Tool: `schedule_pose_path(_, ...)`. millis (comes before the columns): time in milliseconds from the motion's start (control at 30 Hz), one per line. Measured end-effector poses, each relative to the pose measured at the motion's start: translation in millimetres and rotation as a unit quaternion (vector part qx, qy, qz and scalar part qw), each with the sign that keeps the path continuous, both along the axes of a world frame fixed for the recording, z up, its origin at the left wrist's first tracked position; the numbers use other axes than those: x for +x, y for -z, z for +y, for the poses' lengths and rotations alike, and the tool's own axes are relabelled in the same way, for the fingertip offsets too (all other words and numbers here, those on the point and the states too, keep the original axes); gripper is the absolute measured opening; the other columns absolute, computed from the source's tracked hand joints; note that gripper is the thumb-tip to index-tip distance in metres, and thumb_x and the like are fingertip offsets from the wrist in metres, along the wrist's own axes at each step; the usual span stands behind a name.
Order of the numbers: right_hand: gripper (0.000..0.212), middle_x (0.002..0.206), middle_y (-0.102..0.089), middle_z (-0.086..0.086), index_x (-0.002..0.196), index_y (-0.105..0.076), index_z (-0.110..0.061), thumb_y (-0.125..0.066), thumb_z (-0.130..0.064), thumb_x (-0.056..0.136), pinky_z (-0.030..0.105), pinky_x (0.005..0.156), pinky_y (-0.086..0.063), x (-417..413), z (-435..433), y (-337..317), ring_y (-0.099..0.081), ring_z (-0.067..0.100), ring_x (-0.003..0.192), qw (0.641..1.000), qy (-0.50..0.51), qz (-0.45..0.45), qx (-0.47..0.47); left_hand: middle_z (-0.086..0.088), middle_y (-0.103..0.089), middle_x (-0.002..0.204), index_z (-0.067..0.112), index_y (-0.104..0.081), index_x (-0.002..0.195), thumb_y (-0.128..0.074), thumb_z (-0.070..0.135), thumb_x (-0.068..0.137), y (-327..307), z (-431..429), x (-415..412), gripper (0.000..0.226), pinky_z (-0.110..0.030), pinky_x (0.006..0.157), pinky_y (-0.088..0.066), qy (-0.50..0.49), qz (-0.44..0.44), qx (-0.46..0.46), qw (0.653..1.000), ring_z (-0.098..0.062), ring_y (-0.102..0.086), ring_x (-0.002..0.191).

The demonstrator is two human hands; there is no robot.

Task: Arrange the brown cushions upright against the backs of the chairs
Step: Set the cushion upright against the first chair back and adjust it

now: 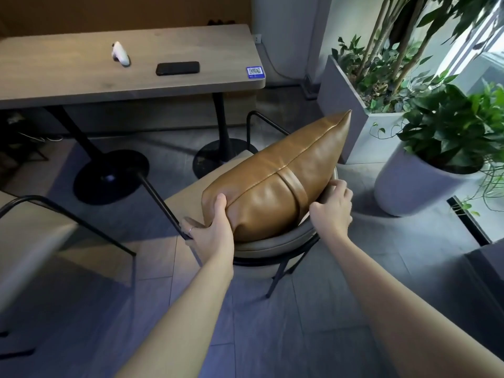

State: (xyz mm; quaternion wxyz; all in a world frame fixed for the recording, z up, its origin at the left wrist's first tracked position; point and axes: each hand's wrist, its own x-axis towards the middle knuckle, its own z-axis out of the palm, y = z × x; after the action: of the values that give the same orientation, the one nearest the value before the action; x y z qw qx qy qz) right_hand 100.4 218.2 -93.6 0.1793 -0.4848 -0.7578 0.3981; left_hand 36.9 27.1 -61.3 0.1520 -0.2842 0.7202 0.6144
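Observation:
A brown leather cushion (pixel 275 181) stands on its edge in a beige chair (pixel 261 244), leaning along the curved backrest, one corner pointing up to the right. My left hand (pixel 211 227) grips the cushion's near left corner, thumb on top. At the cushion's right side my right hand (pixel 334 205) has its fingers on the lower edge, between cushion and backrest. The seat under the cushion is mostly hidden.
A wooden table (pixel 131 85) with a black phone (pixel 177 68) and a white controller (pixel 120 53) stands beyond the chair. A second chair (pixel 35 241) is at the left. Planters (pixel 362 124) and a round pot (pixel 409 186) crowd the right.

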Motion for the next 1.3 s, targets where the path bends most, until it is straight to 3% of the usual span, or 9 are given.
schedule_pose_path(100, 0.088, 0.162, -0.025, 0.013, 0.157, -0.016, -0.026, -0.058, -0.011, 0.081, 0.053, 0.111, -0.036, 1, 8, 14, -0.04, 0.042, 0.138, 0.992, 0.004, -0.06, -0.111, -0.001, -0.027, 0.165, 0.037, -0.009, 0.161, -0.07, 0.072, 0.075, -2, 5, 4, 0.111, -0.047, 0.116, -0.029, -0.037, -0.045, 0.075, 0.995, -0.032, -0.034, 0.146)
schedule_pose_path(167, 0.099, 0.159, -0.032, 0.016, 0.16, -0.001, -0.035, -0.059, -0.016, 0.083, 0.048, 0.107, -0.044, 1, 10, 19, -0.045, 0.042, 0.134, 0.983, 0.002, -0.035, -0.18, 0.0, -0.033, 0.162, 0.039, -0.012, 0.16, -0.072, 0.076, 0.068, 1, 6, 4, 0.116, -0.049, 0.115, -0.035, -0.043, -0.046, 0.102, 0.993, -0.031, -0.04, 0.142)
schedule_pose_path(233, 0.102, 0.154, -0.037, 0.017, 0.159, 0.005, -0.043, -0.06, -0.019, 0.083, 0.054, 0.1, -0.051, 2, 11, 21, -0.05, 0.041, 0.126, 0.98, 0.001, -0.032, -0.194, 0.002, -0.039, 0.159, 0.042, -0.015, 0.159, -0.073, 0.078, 0.061, 6, 3, 2, 0.119, -0.053, 0.113, -0.04, -0.038, -0.023, 0.101, 0.994, -0.03, -0.046, 0.137)
schedule_pose_path(300, 0.104, 0.154, -0.038, 0.017, 0.158, 0.005, -0.046, -0.061, -0.021, 0.082, 0.054, 0.099, -0.052, 3, 11, 20, -0.052, 0.04, 0.124, 0.981, -0.003, -0.03, -0.193, 0.003, -0.043, 0.156, 0.041, -0.018, 0.159, -0.073, 0.076, 0.063, 7, 2, -1, 0.116, -0.052, 0.111, -0.043, -0.042, -0.015, 0.099, 0.994, -0.03, -0.048, 0.134)
schedule_pose_path(433, 0.104, 0.158, -0.037, 0.014, 0.161, 0.003, -0.04, -0.064, -0.017, 0.085, 0.039, 0.101, -0.044, 5, 10, 22, -0.047, 0.037, 0.134, 0.98, -0.002, -0.004, -0.2, -0.001, -0.044, 0.155, 0.033, -0.02, 0.16, -0.075, 0.069, 0.071, 6, 2, -2, 0.111, -0.047, 0.111, -0.042, -0.052, -0.019, 0.088, 0.995, -0.031, -0.046, 0.137)
schedule_pose_path(800, 0.107, 0.159, -0.036, 0.017, 0.16, 0.01, -0.039, -0.066, -0.03, 0.086, 0.047, 0.108, -0.043, -6, -18, 26, -0.046, 0.041, 0.136, 0.982, -0.017, -0.024, -0.185, -0.001, -0.054, 0.145, 0.023, -0.039, 0.154, -0.08, 0.065, 0.064, 9, -24, -33, 0.107, -0.048, 0.11, -0.044, -0.04, 0.012, 0.076, 0.996, -0.029, -0.054, 0.129)
schedule_pose_path(900, 0.107, 0.158, -0.034, 0.02, 0.161, 0.011, -0.035, -0.066, -0.032, 0.088, 0.046, 0.105, -0.042, -14, -32, 29, -0.045, 0.043, 0.136, 0.984, -0.017, -0.028, -0.176, -0.002, -0.053, 0.147, 0.023, -0.039, 0.155, -0.081, 0.06, 0.069, 9, -37, -52, 0.102, -0.046, 0.112, -0.042, -0.029, 0.028, 0.072, 0.997, -0.029, -0.054, 0.131)
schedule_pose_path(1167, 0.105, 0.154, -0.034, 0.026, 0.161, 0.015, -0.032, -0.063, -0.038, 0.09, 0.045, 0.097, -0.039, -39, -62, 30, -0.046, 0.047, 0.13, 0.986, -0.014, -0.037, -0.161, -0.002, -0.061, 0.133, 0.03, -0.052, 0.143, -0.083, 0.069, 0.041, 7, -58, -98, 0.113, -0.052, 0.1, -0.052, -0.02, 0.027, 0.083, 0.996, -0.03, -0.062, 0.115)
schedule_pose_path(1300, 0.104, 0.151, -0.034, 0.025, 0.16, 0.019, -0.031, -0.06, -0.038, 0.092, 0.04, 0.085, -0.036, -49, -72, 33, -0.05, 0.044, 0.121, 0.986, -0.018, -0.031, -0.165, -0.003, -0.063, 0.13, 0.027, -0.053, 0.14, -0.081, 0.07, 0.04, 10, -64, -118, 0.112, -0.052, 0.1, -0.052, -0.001, 0.045, 0.072, 0.996, -0.031, -0.063, 0.113)
